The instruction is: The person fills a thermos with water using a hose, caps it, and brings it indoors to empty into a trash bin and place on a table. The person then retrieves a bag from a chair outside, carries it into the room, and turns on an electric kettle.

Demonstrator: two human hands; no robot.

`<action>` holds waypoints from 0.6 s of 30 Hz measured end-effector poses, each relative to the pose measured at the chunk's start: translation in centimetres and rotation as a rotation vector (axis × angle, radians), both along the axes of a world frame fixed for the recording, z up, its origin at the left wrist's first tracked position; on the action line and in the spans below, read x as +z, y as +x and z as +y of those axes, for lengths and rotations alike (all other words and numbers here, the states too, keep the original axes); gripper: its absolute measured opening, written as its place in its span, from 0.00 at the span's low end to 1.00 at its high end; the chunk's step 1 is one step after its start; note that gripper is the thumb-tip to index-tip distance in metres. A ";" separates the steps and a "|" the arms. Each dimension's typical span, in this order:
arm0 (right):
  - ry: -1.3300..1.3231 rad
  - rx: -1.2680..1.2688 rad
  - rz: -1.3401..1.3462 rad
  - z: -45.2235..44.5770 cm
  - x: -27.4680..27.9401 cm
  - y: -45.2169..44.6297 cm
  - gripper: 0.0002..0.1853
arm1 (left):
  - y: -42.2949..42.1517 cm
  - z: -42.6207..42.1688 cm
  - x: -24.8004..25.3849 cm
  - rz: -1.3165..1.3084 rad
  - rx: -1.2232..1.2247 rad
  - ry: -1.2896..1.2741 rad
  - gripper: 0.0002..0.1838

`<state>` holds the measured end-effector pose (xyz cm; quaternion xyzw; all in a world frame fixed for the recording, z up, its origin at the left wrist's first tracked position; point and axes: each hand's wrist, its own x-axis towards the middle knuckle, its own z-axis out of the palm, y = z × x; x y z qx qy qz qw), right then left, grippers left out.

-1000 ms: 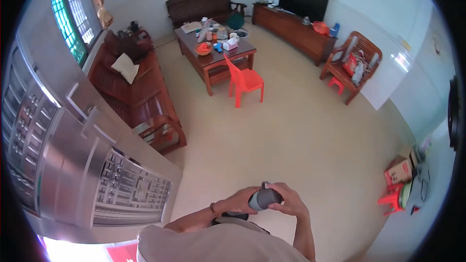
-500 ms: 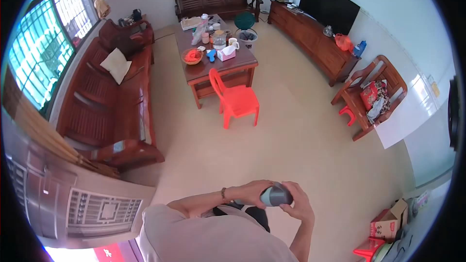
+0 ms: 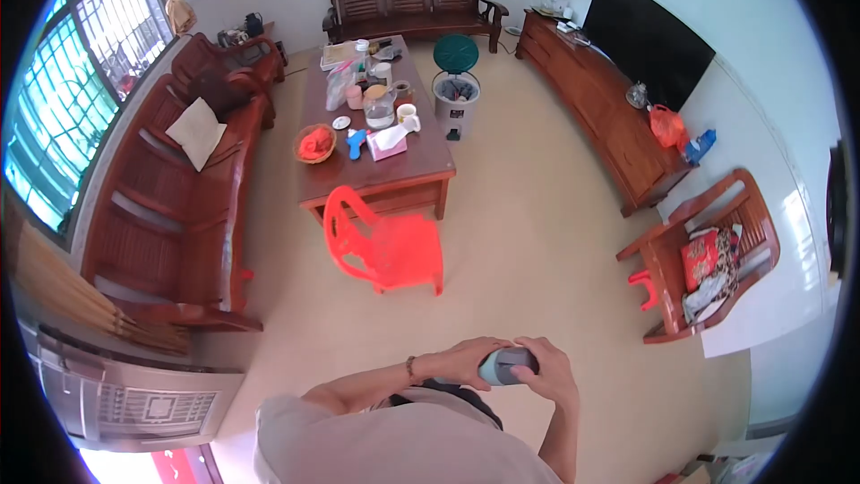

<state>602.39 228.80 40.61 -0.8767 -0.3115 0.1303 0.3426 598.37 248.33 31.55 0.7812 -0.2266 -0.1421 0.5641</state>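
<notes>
In front of my body I hold a pale teal bottle with a dark grey lid (image 3: 511, 366). My left hand (image 3: 464, 362), with a bead bracelet at the wrist, is wrapped round the teal body. My right hand (image 3: 550, 371) grips the grey lid from the other side, thumb across it. The bottle lies roughly sideways between the two hands. Its far end is hidden behind my left hand and sleeve area.
Ahead stands a red plastic chair (image 3: 403, 251) at a wooden coffee table (image 3: 421, 166) with a jug, cups and a tissue box. A lidded bin (image 3: 455, 112) is beside it. Wooden sofas line the left; a TV cabinet (image 3: 596, 116) and wooden armchair (image 3: 663, 269) stand right.
The view has shifted forward, so the chair and table appear nearer and lower. My hands keep hold of the bottle; the lid has tilted slightly in view.
</notes>
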 end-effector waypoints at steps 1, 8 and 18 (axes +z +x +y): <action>-0.018 0.048 -0.025 0.8 0.7 3.3 0.24 | 2.6 0.4 -0.2 -0.006 0.045 0.025 0.46; -0.211 0.174 0.000 5.7 -1.9 25.8 0.23 | 20.5 4.4 -0.4 0.087 0.273 0.060 0.45; -0.006 0.145 -0.014 10.4 0.7 53.1 0.22 | 50.3 9.5 2.6 -0.073 0.228 0.015 0.43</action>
